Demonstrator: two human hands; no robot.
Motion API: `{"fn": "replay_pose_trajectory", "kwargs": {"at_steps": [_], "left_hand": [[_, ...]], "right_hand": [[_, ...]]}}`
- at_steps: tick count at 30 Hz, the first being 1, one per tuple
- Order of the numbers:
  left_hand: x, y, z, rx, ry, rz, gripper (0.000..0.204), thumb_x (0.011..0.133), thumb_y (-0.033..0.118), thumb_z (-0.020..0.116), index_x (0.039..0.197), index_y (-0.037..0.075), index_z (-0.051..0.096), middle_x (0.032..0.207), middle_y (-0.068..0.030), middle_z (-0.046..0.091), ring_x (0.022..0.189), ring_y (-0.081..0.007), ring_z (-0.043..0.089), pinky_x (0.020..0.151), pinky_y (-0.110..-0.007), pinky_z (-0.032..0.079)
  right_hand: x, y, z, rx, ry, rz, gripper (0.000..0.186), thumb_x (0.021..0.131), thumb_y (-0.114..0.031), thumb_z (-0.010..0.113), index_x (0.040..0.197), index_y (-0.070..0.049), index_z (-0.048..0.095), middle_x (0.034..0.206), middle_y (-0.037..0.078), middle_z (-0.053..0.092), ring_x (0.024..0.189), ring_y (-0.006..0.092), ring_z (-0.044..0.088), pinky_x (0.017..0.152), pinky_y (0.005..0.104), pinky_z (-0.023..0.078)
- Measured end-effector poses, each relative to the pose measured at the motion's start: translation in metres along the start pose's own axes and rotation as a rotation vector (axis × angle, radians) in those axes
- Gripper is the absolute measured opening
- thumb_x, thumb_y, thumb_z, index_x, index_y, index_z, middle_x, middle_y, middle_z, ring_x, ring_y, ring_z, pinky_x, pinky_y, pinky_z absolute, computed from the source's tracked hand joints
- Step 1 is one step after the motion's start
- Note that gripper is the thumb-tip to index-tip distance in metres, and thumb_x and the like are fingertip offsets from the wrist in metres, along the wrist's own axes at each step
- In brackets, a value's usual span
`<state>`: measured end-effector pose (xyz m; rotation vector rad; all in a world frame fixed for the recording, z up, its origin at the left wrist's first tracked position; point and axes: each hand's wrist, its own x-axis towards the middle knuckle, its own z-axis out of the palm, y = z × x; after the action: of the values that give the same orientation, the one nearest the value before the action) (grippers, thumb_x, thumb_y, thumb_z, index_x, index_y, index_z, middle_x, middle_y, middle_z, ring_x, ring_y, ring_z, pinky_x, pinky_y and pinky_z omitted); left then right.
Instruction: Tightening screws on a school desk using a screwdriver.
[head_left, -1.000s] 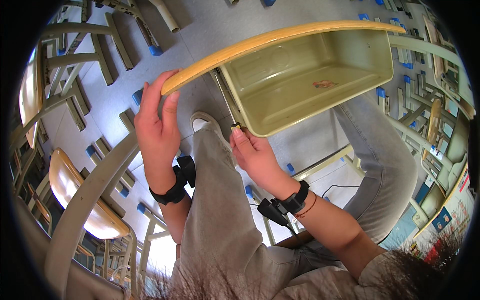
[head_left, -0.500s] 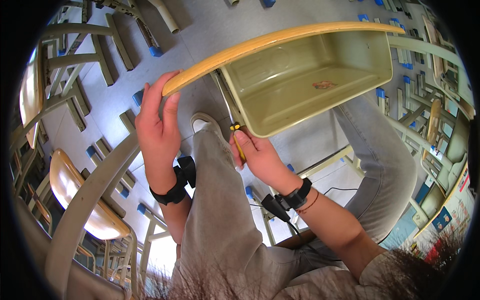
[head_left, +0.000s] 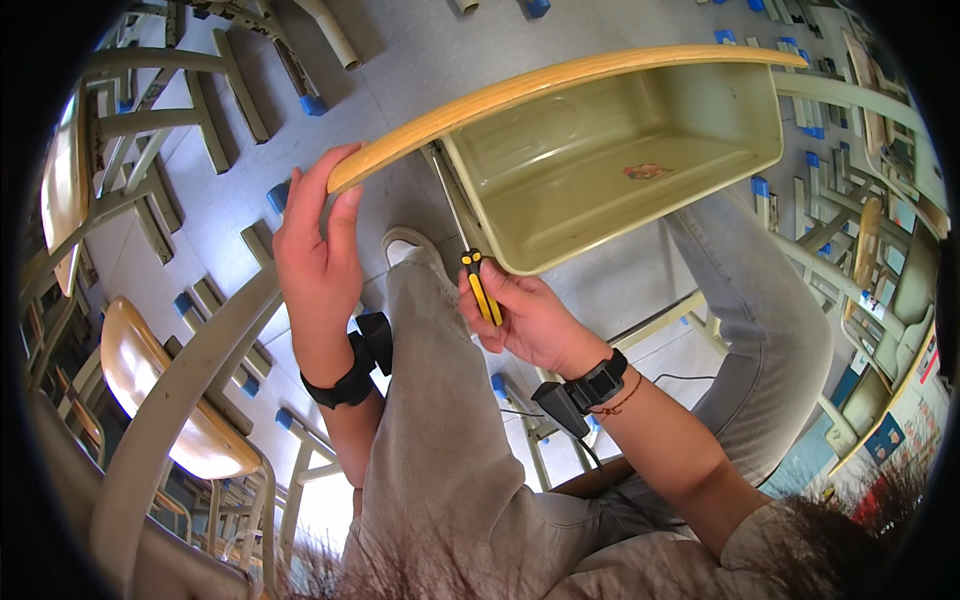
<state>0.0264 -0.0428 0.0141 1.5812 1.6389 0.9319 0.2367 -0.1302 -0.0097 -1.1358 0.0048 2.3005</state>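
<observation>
- Screwdriver [head_left: 481, 288] has rolled since a second ago: its handle was mostly under the thumb, now nearly all of it faces me, slightly right of centre frame.
- Right hand [head_left: 530, 318] has turned with it; the black wristband [head_left: 603, 383] sits rotated too. Left hand [head_left: 318, 250] looks unchanged.
- For the work in hand, I read that as one twist of the tool or a regrip; can't tell which. Shaft line hardly shifted, so I'd judge the tool end is staying put.
- Tool looks: yellow-and-black handle, thin bright metal shaft, tilted up and a bit left. Its far end gets lost in shadow under the desktop [head_left: 560, 82]; I can't confirm contact there.
- Shaft runs just beside the left wall of the beige tray [head_left: 560, 215], upper centre of frame. A small reddish sticker [head_left: 648, 171] is on the tray's inside.
- Right grip: thumb and fingers together, clamped on the handle.
- Left grip: thumb on the near side, fingers on the far side, pinching the desktop's left end.
- Around it: chair seat [head_left: 165, 390] at lower left, pale shoe [head_left: 405, 243] below the shaft.
</observation>
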Motion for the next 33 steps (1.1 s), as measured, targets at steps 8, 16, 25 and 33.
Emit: {"fn": "replay_pose_trajectory", "kwargs": {"at_steps": [8, 16, 25, 33], "left_hand": [[0.0, -0.002, -0.001, 0.012, 0.001, -0.002, 0.025, 0.099, 0.013, 0.056, 0.123, 0.006, 0.061, 0.113, -0.0091, 0.07, 0.109, -0.0258, 0.065, 0.117, -0.052, 0.028], [0.0, -0.003, 0.002, -0.001, 0.009, 0.016, 0.025, 0.099, 0.013, 0.056, 0.123, 0.006, 0.061, 0.113, -0.0088, 0.07, 0.104, -0.0246, 0.066, 0.117, -0.052, 0.028], [-0.001, -0.003, 0.001, -0.001, -0.004, -0.003, 0.026, 0.099, 0.013, 0.056, 0.124, 0.006, 0.061, 0.113, -0.0087, 0.07, 0.103, -0.023, 0.065, 0.117, -0.052, 0.027], [0.0, -0.002, 0.001, -0.016, 0.009, 0.003, 0.025, 0.099, 0.013, 0.056, 0.123, 0.006, 0.061, 0.113, -0.0085, 0.07, 0.104, -0.023, 0.065, 0.117, -0.052, 0.027]], "right_hand": [[0.003, 0.027, 0.032, -0.486, 0.376, -0.36, 0.023, 0.105, -0.024, 0.05, 0.101, -0.003, 0.057, 0.077, 0.002, 0.057, 0.059, 0.0089, 0.055, 0.05, 0.0246, 0.043], [0.002, 0.0, 0.009, 0.091, -0.096, 0.064, 0.036, 0.103, -0.04, 0.053, 0.109, -0.005, 0.055, 0.079, 0.002, 0.052, 0.056, 0.0073, 0.041, 0.048, 0.024, 0.034], [0.006, 0.017, 0.005, -0.148, 0.012, -0.164, 0.035, 0.105, -0.035, 0.049, 0.107, -0.002, 0.058, 0.072, 0.0, 0.051, 0.058, 0.0069, 0.045, 0.055, 0.0214, 0.038], [0.01, 0.032, 0.017, -0.545, 0.404, -0.421, 0.034, 0.103, -0.034, 0.055, 0.105, -0.001, 0.062, 0.076, -0.001, 0.055, 0.058, 0.0063, 0.045, 0.053, 0.0195, 0.036]]}}
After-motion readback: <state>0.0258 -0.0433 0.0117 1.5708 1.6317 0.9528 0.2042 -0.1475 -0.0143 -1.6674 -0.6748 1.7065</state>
